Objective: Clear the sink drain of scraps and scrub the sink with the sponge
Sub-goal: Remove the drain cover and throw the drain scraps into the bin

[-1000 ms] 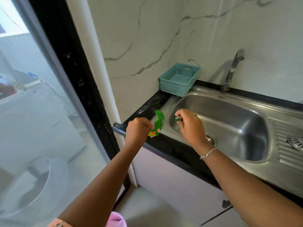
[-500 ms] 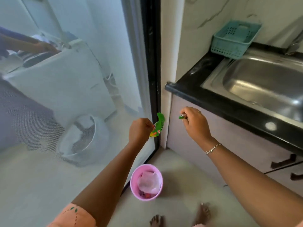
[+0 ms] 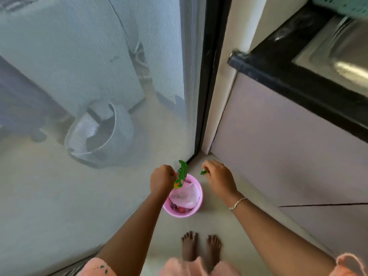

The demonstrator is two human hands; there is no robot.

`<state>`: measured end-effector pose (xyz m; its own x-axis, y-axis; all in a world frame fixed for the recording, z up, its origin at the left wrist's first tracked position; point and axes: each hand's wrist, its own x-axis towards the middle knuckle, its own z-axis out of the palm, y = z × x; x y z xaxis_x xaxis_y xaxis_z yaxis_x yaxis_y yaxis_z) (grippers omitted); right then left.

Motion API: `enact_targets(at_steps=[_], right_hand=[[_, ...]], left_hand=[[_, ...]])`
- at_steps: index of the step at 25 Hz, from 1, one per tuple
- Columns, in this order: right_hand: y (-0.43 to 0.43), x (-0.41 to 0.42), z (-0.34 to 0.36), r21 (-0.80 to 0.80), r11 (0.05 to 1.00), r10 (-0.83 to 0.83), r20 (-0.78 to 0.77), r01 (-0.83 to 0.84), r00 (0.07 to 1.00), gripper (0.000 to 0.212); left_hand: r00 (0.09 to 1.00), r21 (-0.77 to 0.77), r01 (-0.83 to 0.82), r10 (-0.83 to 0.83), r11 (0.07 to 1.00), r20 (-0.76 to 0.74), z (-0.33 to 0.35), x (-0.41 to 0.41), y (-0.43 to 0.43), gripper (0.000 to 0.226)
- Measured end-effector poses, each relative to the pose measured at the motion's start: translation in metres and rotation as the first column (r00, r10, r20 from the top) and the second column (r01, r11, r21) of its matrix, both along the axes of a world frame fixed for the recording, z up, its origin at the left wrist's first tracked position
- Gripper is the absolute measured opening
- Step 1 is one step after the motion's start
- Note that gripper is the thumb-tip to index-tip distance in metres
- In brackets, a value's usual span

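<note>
My left hand (image 3: 161,179) pinches a green wrapper (image 3: 181,174) with red and yellow print, held just over the left rim of a pink bin (image 3: 184,198) on the floor. My right hand (image 3: 218,179) pinches a small green scrap (image 3: 203,172) a little above and to the right of the bin. The bin holds white paper and dark and red bits. Only a corner of the steel sink (image 3: 338,54) shows at the top right, set in a black countertop (image 3: 282,68). No sponge is in view.
A mesh screen door with a black frame (image 3: 207,80) stands to the left, with a round tub (image 3: 99,136) behind it. Pale cabinet fronts (image 3: 278,140) run on the right. My bare feet (image 3: 201,246) stand just below the bin. A teal basket's edge (image 3: 342,5) shows at the top right.
The view has swung from the sink down to the floor. Both hands have carried the wrapper and the scrap down to just above the pink bin.
</note>
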<state>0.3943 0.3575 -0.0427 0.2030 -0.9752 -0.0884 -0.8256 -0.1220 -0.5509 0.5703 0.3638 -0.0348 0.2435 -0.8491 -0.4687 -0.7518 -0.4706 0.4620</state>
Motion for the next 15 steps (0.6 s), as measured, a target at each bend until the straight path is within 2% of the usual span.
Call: enact_targets(at_steps=[5, 9, 15], right_hand=[[0.007, 0.018, -0.131, 0.179, 0.983, 0.061, -0.060, -0.050, 0.996, 0.020], [0.003, 0.029, -0.213, 0.289, 0.954, 0.111, -0.082, -0.083, 0.990, 0.026], [-0.008, 0.035, -0.280, 0.424, 0.887, 0.232, -0.060, -0.185, 0.971, 0.045]], left_hand=[[0.997, 0.168, -0.006, -0.007, 0.986, 0.081, -0.130, 0.001, 0.015, 0.019], [0.992, 0.194, 0.010, -0.034, 0.981, 0.119, -0.212, 0.003, 0.016, 0.019], [0.984, 0.256, 0.077, -0.114, 0.964, 0.136, -0.279, 0.004, 0.009, 0.027]])
